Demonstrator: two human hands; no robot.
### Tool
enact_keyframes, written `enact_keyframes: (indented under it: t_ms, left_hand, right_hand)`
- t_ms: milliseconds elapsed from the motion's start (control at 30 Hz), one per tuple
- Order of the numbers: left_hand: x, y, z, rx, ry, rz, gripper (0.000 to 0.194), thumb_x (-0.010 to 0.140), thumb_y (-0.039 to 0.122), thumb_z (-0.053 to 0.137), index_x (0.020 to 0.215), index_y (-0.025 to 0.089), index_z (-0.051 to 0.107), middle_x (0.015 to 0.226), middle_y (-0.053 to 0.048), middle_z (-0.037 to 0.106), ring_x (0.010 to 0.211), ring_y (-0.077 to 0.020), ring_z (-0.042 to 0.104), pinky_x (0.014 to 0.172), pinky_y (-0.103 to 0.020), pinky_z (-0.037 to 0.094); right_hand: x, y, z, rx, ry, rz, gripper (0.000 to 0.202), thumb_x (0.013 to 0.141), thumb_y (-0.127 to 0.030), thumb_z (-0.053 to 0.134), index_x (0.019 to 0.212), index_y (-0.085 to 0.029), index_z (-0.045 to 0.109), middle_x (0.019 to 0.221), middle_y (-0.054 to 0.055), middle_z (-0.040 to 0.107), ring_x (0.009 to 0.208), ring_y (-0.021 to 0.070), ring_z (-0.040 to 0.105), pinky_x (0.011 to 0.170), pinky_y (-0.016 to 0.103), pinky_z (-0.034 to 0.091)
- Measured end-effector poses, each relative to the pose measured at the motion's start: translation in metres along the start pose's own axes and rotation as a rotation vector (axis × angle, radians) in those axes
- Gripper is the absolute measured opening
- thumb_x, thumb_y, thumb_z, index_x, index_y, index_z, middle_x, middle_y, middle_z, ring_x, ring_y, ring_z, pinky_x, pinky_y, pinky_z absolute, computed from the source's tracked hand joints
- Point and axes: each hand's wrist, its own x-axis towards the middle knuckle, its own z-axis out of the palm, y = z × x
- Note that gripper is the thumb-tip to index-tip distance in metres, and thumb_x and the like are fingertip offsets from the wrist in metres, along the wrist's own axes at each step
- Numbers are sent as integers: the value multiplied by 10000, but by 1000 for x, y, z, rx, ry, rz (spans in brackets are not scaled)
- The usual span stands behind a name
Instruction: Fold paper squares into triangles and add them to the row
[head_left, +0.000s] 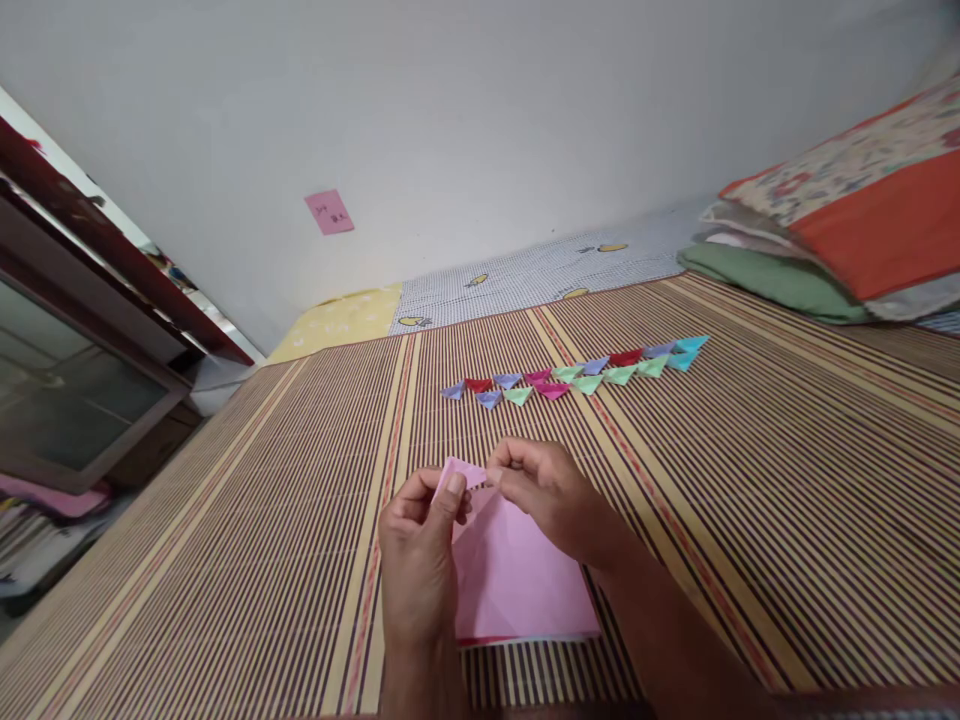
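A small folded piece of pink paper (466,472) is held up between my two hands. My left hand (424,520) pinches its left part, with the thumb lying across the front. At its right corner, the thumb and fingertips of my right hand (544,490) are closed on the paper. Below my hands lies a stack of pink paper sheets (525,580), with other colours showing at its lower edge. Beyond them, two rows of small folded paper triangles (553,390) in purple, red, green, magenta and blue lie on the striped mat (300,520).
Folded bedding and a floral-and-orange pillow (877,200) are piled at the right. A checked cloth (510,270) runs along the white wall, where a pink note (328,212) with writing is stuck. On the left stands a glass-fronted cabinet (67,370).
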Motion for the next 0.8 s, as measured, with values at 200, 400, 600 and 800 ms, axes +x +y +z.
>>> enact_keyframes:
  t_ms: [200,400,600,800]
  left_hand:
    - [1,-1,1,4,17,-33,248,819,321,785,693,164,640,663,21,548,632,-110,470,619,-224,400]
    - [-2,-1,1,109,-4,-12,261,832,357,771,705,164,649,649,17,560,621,-112,483,614,-225,402]
    - [-2,0,5,228,-92,-12,259,827,355,779,694,163,668,633,23,567,596,-98,482,565,-205,381]
    - [-3,-3,8,177,6,-28,241,815,384,785,732,173,702,664,5,622,625,-126,543,631,-244,445]
  right_hand:
    - [1,-2,-2,-7,-62,-50,213,939,-260,557,740,-187,535,659,-45,478,610,109,429,562,253,332]
    - [1,-1,-3,-136,-20,-88,305,974,-258,517,676,-192,503,606,-49,450,575,111,421,546,258,315]
    - [2,-3,1,-78,77,-183,83,902,-192,646,824,-179,673,750,-16,595,702,133,548,651,262,418]
    - [2,-5,10,-86,212,-235,177,919,-181,600,744,-183,629,707,-19,584,669,130,537,630,263,416]
